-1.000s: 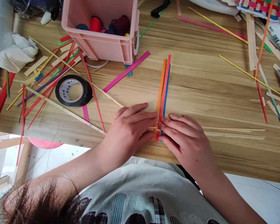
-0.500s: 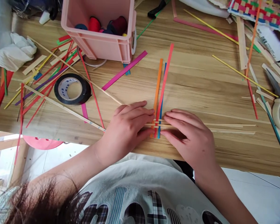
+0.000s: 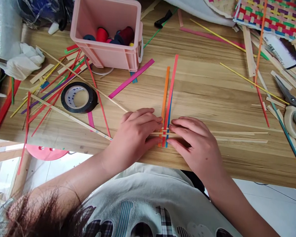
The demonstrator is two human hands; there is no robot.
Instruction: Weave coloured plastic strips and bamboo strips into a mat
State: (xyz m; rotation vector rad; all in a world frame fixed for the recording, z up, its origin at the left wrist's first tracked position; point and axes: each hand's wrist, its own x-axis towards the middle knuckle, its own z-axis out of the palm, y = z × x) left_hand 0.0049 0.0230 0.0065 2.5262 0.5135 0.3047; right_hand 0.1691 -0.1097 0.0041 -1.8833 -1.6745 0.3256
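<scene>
Three coloured strips stand side by side in front of me: orange point(image 3: 166, 93), red point(image 3: 172, 85) and blue point(image 3: 170, 110), the blue one partly hidden by the red. Near their lower ends they cross several thin pale strips point(image 3: 233, 132) that run left to right. My left hand point(image 3: 138, 130) is closed over the pale strips, its fingertips and thumb beside the orange strip. On the other side, my right hand point(image 3: 196, 138) lies over the pale strips with its fingertips and thumb at the blue strip's edge. Both palms hide part of the pale strips.
A pink bin point(image 3: 106, 56) of thread spools stands at the back. Black tape point(image 3: 92, 102) lies left among loose coloured strips. Scissors point(image 3: 292, 100), a white tube point(image 3: 280, 51) and a woven colourful mat point(image 3: 266, 16) are at right. The table's front edge is close to me.
My right hand has moved slightly left, closer to my left hand. The blue strip now sits closer against the red one, its top hidden. The whole view has shifted a little.
</scene>
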